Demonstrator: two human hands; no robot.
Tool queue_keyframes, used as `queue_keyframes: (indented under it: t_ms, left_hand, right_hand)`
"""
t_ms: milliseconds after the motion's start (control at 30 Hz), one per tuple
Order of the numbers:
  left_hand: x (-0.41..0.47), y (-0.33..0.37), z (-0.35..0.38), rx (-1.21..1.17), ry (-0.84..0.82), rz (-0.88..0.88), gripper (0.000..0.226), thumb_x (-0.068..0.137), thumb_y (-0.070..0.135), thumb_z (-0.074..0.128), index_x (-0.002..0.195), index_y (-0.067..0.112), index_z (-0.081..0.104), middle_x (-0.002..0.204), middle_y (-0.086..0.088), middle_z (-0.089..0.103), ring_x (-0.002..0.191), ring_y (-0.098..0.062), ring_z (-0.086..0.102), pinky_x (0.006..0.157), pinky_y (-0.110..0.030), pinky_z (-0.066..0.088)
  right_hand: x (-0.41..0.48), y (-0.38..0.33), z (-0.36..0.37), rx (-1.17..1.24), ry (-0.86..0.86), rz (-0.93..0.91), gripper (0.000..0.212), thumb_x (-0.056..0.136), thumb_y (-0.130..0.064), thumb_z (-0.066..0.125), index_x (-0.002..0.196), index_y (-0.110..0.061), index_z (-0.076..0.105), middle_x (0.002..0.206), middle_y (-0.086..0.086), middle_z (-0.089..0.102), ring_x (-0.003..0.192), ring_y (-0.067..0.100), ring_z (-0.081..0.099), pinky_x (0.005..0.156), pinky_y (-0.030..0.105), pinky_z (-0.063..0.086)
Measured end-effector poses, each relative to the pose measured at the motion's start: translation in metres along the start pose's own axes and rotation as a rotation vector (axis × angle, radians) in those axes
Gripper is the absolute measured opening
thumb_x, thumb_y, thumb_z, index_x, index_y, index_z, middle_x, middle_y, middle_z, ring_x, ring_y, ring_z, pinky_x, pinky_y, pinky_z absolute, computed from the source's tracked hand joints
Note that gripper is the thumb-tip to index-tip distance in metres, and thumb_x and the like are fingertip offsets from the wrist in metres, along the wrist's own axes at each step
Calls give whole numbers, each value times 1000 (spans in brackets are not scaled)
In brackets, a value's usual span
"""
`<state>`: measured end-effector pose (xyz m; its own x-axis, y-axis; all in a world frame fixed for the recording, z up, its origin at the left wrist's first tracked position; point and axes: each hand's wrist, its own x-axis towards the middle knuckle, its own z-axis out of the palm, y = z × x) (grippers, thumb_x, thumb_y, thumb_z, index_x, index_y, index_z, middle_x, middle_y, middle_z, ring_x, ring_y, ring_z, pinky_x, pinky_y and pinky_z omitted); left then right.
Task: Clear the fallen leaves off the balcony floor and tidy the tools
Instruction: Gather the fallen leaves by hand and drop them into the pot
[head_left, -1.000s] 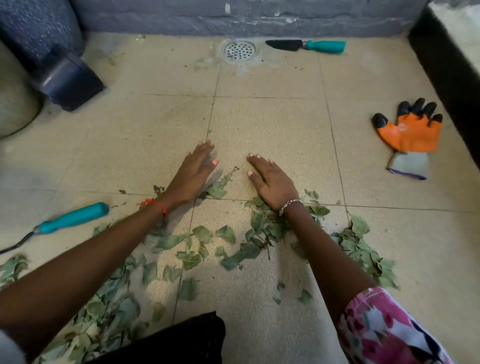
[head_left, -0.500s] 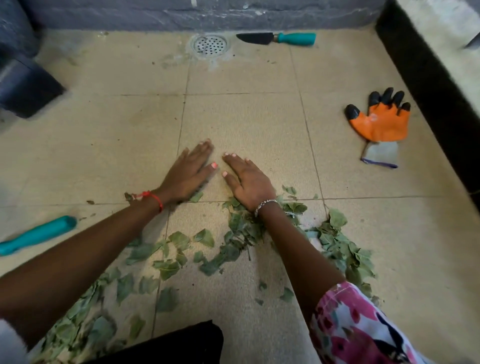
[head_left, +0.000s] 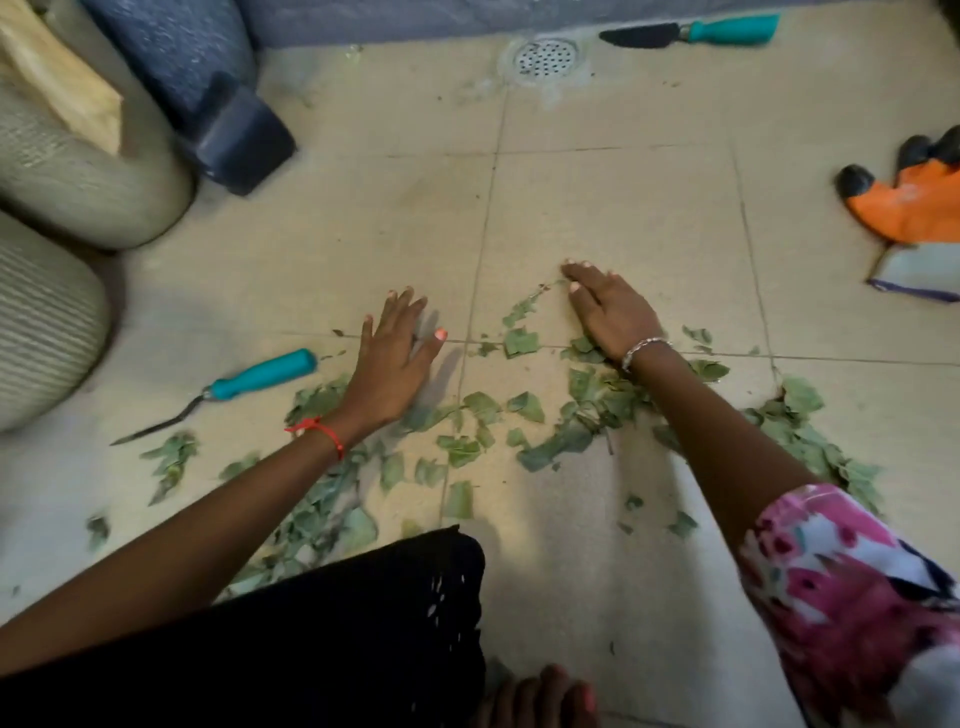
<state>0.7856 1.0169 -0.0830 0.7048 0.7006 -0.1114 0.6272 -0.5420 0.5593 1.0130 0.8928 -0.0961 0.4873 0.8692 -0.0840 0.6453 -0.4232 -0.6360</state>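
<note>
From my feed, the left hand (head_left: 392, 358) lies palm down on the tiled floor (head_left: 623, 208), its fingers (head_left: 402, 312) straight and spread, gripping nothing. The right hand (head_left: 608, 312) is flat too, its fingers (head_left: 584, 275) straight and close together, with nothing held. The leaves (head_left: 524, 415) are green and too many for me to count. They lie between the two hands, under both wrists and back along both forearms, and a few scraps touch the right fingertips. I count two teal-handled tools. The weeder (head_left: 249, 376) lies just outboard of the left fingers, its long axis slanted, handle toward the hand and thin metal tip pointing away and back toward the body. The trowel (head_left: 691, 32) lies well beyond the right fingers against the wall, its long axis along the wall and its black blade pointing toward the one round drain (head_left: 545, 57). One orange glove (head_left: 914, 208) lies well outboard of the right fingers, its black fingertips pointing away from me.
</note>
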Motion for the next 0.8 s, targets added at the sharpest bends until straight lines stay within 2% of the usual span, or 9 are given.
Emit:
queue_keyframes:
  t_ms: [133,267,333,467,567,667,733,800]
  left_hand:
    - [-12,-25,-4,-15,70,-161,60,99,38,35,150,11,16,159,-6,1,146,-19,-3,117,-36,-2]
    - [-10,-33,3,-41,44,-287,62,100,42,32,151,13,10,159,-8,-5,146,-22,-5,119,-35,-2]
    - [-11,-30,11,0,61,-266,60,100,41,31,150,13,12,159,-8,-4,146,-21,-4,118,-35,-2]
    - [-18,-12,34,36,111,-99,54,101,36,32,149,13,22,159,-6,6,146,-18,4,118,-32,-1]
    - [-19,8,47,-35,75,-20,50,101,34,31,147,14,26,158,-3,13,145,-14,9,117,-29,2]
    - [-20,29,55,-183,21,50,56,99,42,30,147,14,26,157,-1,18,144,-13,15,119,-34,9]
    - [-21,39,60,-201,4,82,61,95,46,29,147,14,27,156,-1,21,143,-13,17,119,-36,12]
    - [-20,45,65,-188,3,102,56,97,43,32,145,14,31,155,-3,24,143,-15,19,119,-39,14]
  right_hand:
    - [0,-11,3,87,-46,64,43,102,-31,28,142,-18,37,152,7,29,142,21,23,114,27,15]
    - [-13,-26,10,110,-89,40,43,102,-30,30,142,-16,37,150,9,32,141,19,25,114,27,16]
    - [-17,-34,17,105,-120,13,43,102,-27,31,143,-15,35,151,8,31,141,18,24,113,25,15]
    - [-24,-47,30,109,-172,-23,43,102,-25,31,143,-15,34,152,8,29,141,18,23,111,21,15]
    - [-28,-55,34,203,-227,-8,41,101,-27,35,139,-14,42,147,9,37,138,19,32,104,18,23]
    - [-35,-59,24,394,-84,21,35,98,-24,43,127,-9,57,134,9,53,125,18,49,91,12,31]
    - [-45,-53,13,458,89,41,31,97,-20,46,120,-8,62,127,8,59,119,17,54,92,14,36]
    - [-56,-44,3,447,189,64,30,95,-20,48,118,-10,64,127,6,60,121,16,53,96,16,35]
